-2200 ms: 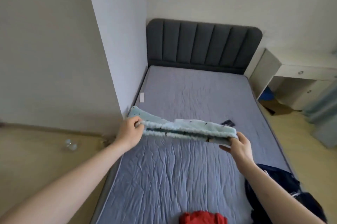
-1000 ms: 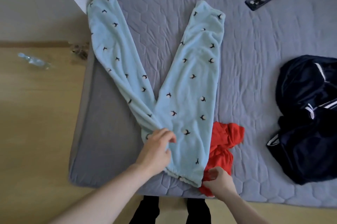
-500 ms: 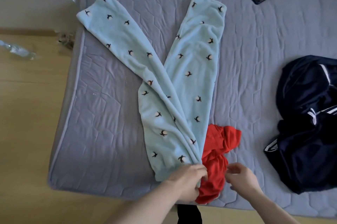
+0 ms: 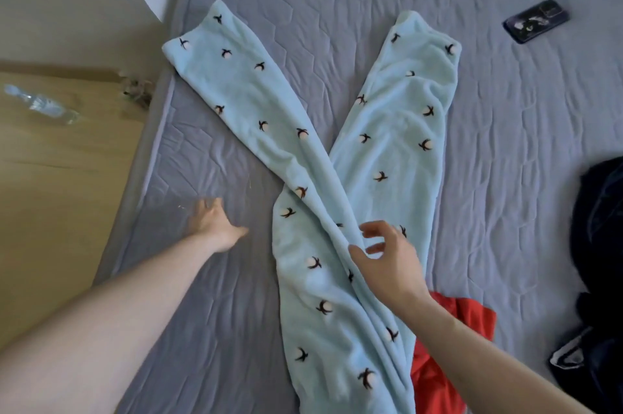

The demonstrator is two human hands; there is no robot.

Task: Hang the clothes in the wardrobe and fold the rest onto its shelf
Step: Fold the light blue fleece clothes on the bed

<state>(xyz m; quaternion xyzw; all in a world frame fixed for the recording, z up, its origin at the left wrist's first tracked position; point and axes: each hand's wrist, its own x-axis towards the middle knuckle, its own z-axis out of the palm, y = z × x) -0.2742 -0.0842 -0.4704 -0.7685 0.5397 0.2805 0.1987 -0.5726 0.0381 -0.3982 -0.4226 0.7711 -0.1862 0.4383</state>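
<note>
Light blue fleece trousers [image 4: 323,197] with small dark prints lie on the grey mattress [image 4: 505,150], their two legs spread in a V towards the headboard side. My left hand [image 4: 212,223] reaches out over the bare mattress left of the trousers, fingers spread, holding nothing. Above the upper part of the trousers, where the legs meet, my right hand [image 4: 387,258] hovers with loosely bent fingers and nothing in it. A red garment [image 4: 448,339] lies partly under the trousers at the lower right.
A dark navy garment with white stripes [image 4: 596,278] is heaped at the right edge. A phone [image 4: 536,25] lies on the mattress at the upper right. Left of the bed is wooden floor with a plastic bottle [image 4: 43,105] on it.
Both hands have let go of the trousers' waist. The left hand has moved out to the left over the mattress, the right hand up over the trousers. The view has shifted closer.
</note>
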